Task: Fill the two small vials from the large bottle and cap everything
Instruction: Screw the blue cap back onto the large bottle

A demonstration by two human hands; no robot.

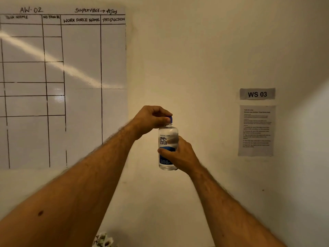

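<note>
Blue cap [170, 119] pinched by left fingers [164, 119], bottle [166, 139] below.

Both forearms showing bare, hairy, no sleeves. Left hand [151, 119] and right hand [179, 155] wearing no gloves.

The bottle [168, 145] is clear, with a blue cap [170, 119], white lettering and a dark blue band low on its label. Upper left of the frame, a white board [80, 68] carries a black hand-drawn grid. Right of centre, a grey sign [257, 93] bears black letters above a pale grey printed sheet [256, 130]. The wall [187, 59] is cream.
</note>
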